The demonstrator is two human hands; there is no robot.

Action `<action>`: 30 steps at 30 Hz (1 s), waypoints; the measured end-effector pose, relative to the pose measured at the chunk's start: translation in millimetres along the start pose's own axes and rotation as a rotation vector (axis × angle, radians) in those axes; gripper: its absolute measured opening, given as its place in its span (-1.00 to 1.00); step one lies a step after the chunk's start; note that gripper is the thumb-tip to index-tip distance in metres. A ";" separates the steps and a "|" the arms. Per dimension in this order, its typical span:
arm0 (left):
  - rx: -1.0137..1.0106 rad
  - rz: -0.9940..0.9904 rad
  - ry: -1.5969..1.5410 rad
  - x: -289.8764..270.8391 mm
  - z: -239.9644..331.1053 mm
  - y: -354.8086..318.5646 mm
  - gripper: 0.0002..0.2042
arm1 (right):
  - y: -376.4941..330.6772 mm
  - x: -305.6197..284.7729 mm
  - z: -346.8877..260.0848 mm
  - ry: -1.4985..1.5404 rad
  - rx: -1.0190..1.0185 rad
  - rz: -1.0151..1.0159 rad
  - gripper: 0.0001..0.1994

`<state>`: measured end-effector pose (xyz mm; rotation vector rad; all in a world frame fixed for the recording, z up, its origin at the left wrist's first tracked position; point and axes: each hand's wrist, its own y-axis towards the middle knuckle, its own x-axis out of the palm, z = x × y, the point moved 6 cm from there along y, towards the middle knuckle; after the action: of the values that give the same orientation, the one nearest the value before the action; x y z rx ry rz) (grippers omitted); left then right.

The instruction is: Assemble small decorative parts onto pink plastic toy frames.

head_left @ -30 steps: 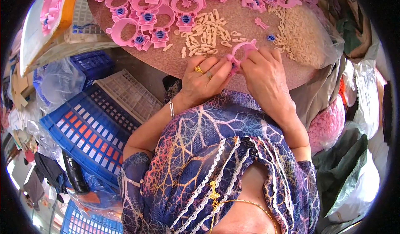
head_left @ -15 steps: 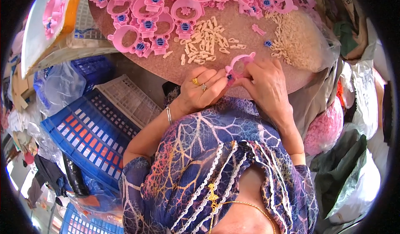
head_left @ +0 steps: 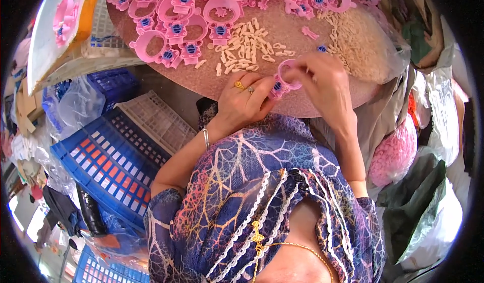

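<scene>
My left hand (head_left: pixel 245 100) is closed around the lower end of a pink plastic ring piece (head_left: pixel 282 70) with a blue insert, just above the table's near edge. The ring points up and away from me. At its right side, my right hand (head_left: pixel 326 78) has curled fingers pinched over the ring's edge and opening; its fingertips are partly hidden, and I cannot tell whether a small part lies between them. A pile of small cream plastic clips (head_left: pixel 245 46) lies just beyond my left hand. Near my right hand are a small blue part (head_left: pixel 321 49) and a little pink part (head_left: pixel 309 33).
Many similar pink ring pieces (head_left: pixel 222 11) with blue inserts cover the far side of the round table (head_left: pixel 201 83). An open clear bag (head_left: pixel 370 48) spills cream clips at the right. Blue plastic crates (head_left: pixel 108 164) stand at my left; a bag of pink parts (head_left: pixel 393 154) is at lower right.
The ring piece has turned so its opening faces up more. My right hand has shifted slightly up, its fingers now curled over the ring. My left hand keeps its hold.
</scene>
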<state>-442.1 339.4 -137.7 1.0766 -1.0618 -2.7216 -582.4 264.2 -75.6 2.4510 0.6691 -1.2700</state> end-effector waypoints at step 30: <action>-0.008 0.026 0.039 -1.9 -0.6 0.4 -0.46 | -25.2 24.5 -2.3 -0.039 -0.210 0.188 -0.82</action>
<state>-440.3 339.2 -136.6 1.1011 -1.0512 -2.6712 -581.9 293.1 -95.9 2.2531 0.5194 -1.1131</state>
